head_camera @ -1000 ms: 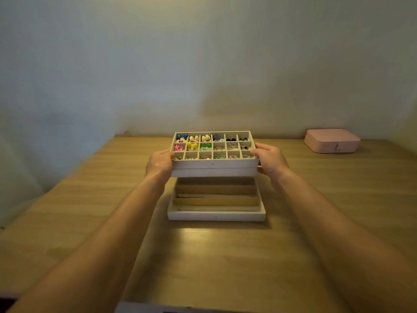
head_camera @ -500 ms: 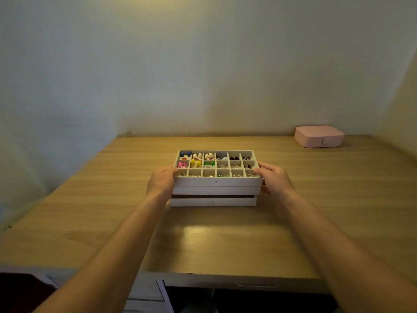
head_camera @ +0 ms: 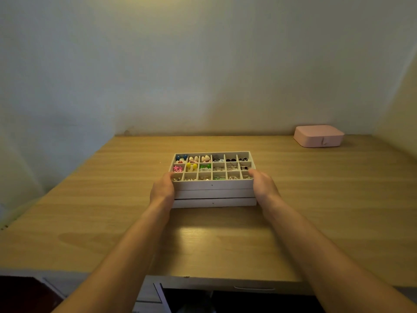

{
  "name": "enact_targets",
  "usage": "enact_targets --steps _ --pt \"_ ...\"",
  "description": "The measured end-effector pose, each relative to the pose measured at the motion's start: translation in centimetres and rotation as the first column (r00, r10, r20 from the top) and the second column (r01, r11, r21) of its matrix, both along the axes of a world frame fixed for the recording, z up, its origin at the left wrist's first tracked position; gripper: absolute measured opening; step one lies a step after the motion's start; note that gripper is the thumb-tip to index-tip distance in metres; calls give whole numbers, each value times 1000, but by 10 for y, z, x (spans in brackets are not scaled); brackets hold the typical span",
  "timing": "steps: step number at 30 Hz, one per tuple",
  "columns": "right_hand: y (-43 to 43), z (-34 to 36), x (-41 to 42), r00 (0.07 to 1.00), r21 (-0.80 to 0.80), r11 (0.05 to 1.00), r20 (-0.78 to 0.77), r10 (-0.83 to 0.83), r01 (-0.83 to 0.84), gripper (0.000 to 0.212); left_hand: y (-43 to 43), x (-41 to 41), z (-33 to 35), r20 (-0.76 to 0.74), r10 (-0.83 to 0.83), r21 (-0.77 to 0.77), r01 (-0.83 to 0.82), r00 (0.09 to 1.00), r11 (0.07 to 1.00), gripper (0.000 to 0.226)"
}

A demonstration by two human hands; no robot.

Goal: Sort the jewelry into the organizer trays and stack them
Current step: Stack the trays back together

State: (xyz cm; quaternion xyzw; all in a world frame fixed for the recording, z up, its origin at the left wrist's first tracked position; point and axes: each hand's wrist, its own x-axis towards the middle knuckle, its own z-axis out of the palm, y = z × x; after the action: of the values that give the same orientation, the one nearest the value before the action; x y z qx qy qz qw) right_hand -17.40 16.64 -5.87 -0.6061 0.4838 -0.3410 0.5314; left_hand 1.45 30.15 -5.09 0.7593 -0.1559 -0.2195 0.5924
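White upper trays (head_camera: 212, 185), held above the bottom tray (head_camera: 214, 202) a second earlier, had landed on it. I saw the left hand (head_camera: 162, 188) and right hand (head_camera: 262, 186) still gripping their ends, so stacking looked nearly done.

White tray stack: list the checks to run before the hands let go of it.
1. Left hand grips the white tray stack at its left end: ok.
2. Right hand grips its right end: ok.
3. Top white compartment tray square over the lower trays: ok.
4. Bottom white tray flat on light wooden table: ok.
5. Colourful jewelry pieces inside compartments: ok.
6. Trays fully nested, no gap: cannot tell.
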Motion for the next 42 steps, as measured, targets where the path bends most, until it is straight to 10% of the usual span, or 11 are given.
enact_targets --steps 31,42 --pt "-252 17 -31 929 106 930 81 -361 352 68 -288 -32 1 -78 -355 -56 351 932 935 41" --pt "-221 -1 2 799 125 794 12 -601 595 39 -267 -34 -29 14 -187 -43 187 982 981 37"
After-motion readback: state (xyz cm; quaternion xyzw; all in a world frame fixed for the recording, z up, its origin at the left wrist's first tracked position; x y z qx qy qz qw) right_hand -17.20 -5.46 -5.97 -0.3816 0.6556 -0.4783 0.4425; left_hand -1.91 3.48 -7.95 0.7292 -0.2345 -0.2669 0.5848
